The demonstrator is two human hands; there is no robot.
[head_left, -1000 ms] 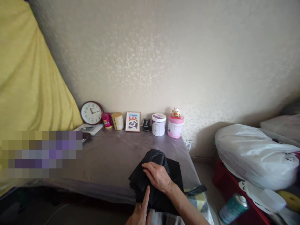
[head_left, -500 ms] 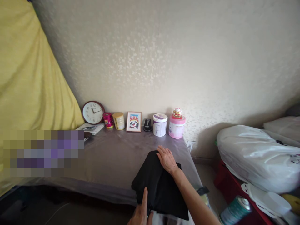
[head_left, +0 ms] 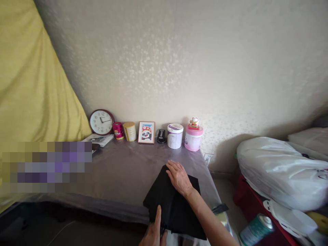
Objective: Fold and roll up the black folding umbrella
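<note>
A black umbrella (head_left: 164, 194) with its canopy loosely gathered is held over the front right corner of the table. My left hand (head_left: 153, 234), partly cut off by the bottom edge, closes round its dark handle end, the index finger stretched up along the fabric. Over the upper right side of the canopy lies my right hand (head_left: 179, 177), its fingers together and curled over the cloth near the top; the thumb is hidden. Black folds hang down below my right forearm.
Along the wall on the grey-covered table (head_left: 118, 174) stand a clock (head_left: 101, 122), tins, a panda picture (head_left: 146, 132), a white tub (head_left: 175, 136) and a pink-lidded tub (head_left: 192, 140) bearing a cat figurine. At right are a spray can (head_left: 256, 230) and white bags (head_left: 279, 171).
My right hand has slid a little to the left and farther over the umbrella's canopy. My left hand keeps its hold in nearly the same place.
</note>
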